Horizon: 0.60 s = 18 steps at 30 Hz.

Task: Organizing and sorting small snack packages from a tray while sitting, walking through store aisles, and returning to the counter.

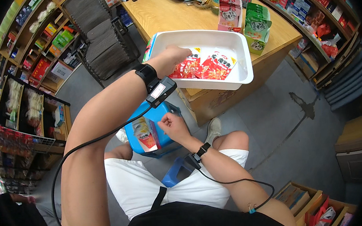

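My left hand reaches into a white plastic tray on the corner of the wooden desk. Beneath and beside its fingers lies a red and white snack packet; the fingertips are partly hidden, so a grip on it cannot be made out. A second such snack packet lies flat to the right in the tray. My right hand hovers over a blue plastic stool, fingers curled in, with nothing visible in them. Left of it on the stool stands an open cardboard display box holding several packets.
Pink and green snack display boxes stand behind the tray on the desk. A dark woven chair is at the left. Stocked shelves line both sides. Cables run from my wrist devices along both arms. Another person is at lower left.
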Each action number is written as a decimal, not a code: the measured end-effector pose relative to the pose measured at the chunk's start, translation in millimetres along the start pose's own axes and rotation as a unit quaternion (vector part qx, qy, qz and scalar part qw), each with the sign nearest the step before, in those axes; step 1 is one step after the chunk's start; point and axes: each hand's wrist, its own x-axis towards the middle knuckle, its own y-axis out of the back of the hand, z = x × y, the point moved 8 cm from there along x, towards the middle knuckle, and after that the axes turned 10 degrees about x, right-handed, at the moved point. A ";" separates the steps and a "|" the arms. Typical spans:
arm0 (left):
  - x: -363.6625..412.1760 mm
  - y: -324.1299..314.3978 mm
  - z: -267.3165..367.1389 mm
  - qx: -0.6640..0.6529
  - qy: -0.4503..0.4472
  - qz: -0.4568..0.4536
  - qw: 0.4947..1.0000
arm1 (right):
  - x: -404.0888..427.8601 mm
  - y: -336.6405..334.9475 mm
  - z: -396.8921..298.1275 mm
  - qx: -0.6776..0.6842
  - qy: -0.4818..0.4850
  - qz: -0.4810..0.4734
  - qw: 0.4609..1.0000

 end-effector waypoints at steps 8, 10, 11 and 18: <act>6.6 -15.2 31.2 0.096 -0.064 0.010 0.993 | 5.0 1.8 -12.4 0.051 -0.032 0.009 0.998; -1.6 -27.6 46.5 0.191 -0.092 -0.011 0.977 | 6.5 1.1 -15.2 0.061 -0.044 0.004 0.997; -4.4 -34.1 49.9 0.212 -0.085 -0.028 0.973 | 7.6 2.0 -10.9 0.062 -0.045 0.009 0.997; -5.8 -64.4 54.8 0.376 -0.008 0.035 0.926 | 9.8 7.0 3.7 0.100 -0.036 0.015 0.994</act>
